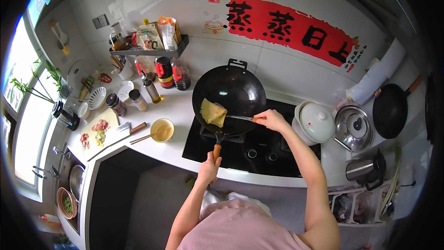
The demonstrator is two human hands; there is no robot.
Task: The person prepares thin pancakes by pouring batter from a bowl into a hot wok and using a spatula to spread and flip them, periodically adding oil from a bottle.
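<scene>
My left hand [209, 168] grips the wooden handle [216, 151] of a black wok [239, 86], which sits over the left burner of the black cooktop [236, 165]. In my right hand [273, 119] is the wooden handle of a metal spatula [239, 117]. The spatula's head reaches a folded, yellowish-brown pancake [213, 113], probably egg, low on the wok's left side. How far the head lies under the pancake is hidden. A bowl [162, 130] with chopsticks [147, 136] across it stands left of the cooktop.
A cleaver [129, 129] lies beside a cutting board [99, 135] with chopped meat [101, 125]. Behind stand a glass oil bottle [151, 88] and spice jars [117, 104]. Right of the wok are a white lidded pot [314, 123], a metal lid [353, 128] and a kettle [364, 169].
</scene>
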